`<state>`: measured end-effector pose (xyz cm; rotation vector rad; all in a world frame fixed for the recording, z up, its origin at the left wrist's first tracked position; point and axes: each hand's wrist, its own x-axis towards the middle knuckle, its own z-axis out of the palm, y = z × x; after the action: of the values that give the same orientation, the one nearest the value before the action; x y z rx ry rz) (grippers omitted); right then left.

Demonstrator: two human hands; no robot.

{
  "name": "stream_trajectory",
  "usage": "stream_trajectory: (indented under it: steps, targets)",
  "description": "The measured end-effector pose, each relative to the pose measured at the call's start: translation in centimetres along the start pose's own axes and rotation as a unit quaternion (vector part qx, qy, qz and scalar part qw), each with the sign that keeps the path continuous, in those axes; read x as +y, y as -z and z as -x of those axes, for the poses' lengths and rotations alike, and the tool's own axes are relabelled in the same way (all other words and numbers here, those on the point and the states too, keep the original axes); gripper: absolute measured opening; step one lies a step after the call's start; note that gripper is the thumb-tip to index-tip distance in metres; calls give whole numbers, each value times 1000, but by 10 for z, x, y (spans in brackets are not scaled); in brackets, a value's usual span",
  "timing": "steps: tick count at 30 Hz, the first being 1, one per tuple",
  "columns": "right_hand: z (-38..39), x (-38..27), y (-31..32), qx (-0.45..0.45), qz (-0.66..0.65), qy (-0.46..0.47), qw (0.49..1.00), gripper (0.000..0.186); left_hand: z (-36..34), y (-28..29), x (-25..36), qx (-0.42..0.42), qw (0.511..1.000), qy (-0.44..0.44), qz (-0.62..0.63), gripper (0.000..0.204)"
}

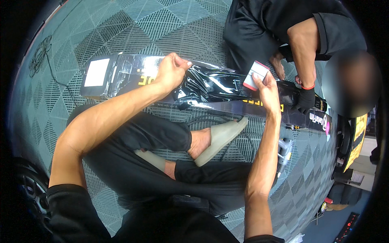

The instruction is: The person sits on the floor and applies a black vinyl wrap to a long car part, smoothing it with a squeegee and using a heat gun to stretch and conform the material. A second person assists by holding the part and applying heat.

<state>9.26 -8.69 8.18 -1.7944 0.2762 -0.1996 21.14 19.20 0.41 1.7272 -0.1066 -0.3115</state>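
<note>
With its fingers pinched together, my left hand [172, 73] grips the left edge of a glossy, wrinkled black film [214, 86]. The film lies over a long, dark cardboard box [129, 73] on the floor, reaching from left to right in front of me. A flat white squeegee [255, 75] with red edges is held in my right hand [266, 87], thumb on its face, just above the film's right part. Across from me, a co-worker's black-gloved hand [306, 99] rests at the box's right end.
The co-worker sits at the upper right, close to the box. Beside my right forearm lies a grey pistol-shaped tool [285, 152] on the tiled grate floor [308, 174]. A coiled cable [40, 54] is at the far left; a wheel [32, 190] stands at lower left.
</note>
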Motion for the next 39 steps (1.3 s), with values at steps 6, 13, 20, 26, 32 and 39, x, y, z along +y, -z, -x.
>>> stream_trajectory:
  steps: [6, 13, 20, 26, 32, 39]
  targets:
    - [-2, 6, 3, -2, -19, 14, 1000, 28, -10, 12, 11, -110, 992, -31, -62, 27]
    - [0, 2, 0, 2, -14, 22, 1000, 27, -24, 12, 23, -211, 964, -23, -161, 31]
    - [0, 2, 4, -14, 3, -1, 1000, 34, -36, 17, 25, -249, 957, 34, -142, 14]
    - [0, 1, 1, 5, -10, 4, 1000, 30, -26, 19, 19, -222, 964, -9, -146, 22]
    - [-1, 2, 0, 8, 7, 8, 1000, 30, -22, 14, 21, -223, 966, -16, -131, 23]
    - [-2, 5, 6, 5, -54, 25, 998, 29, -20, 11, 18, -214, 964, -24, -158, 22]
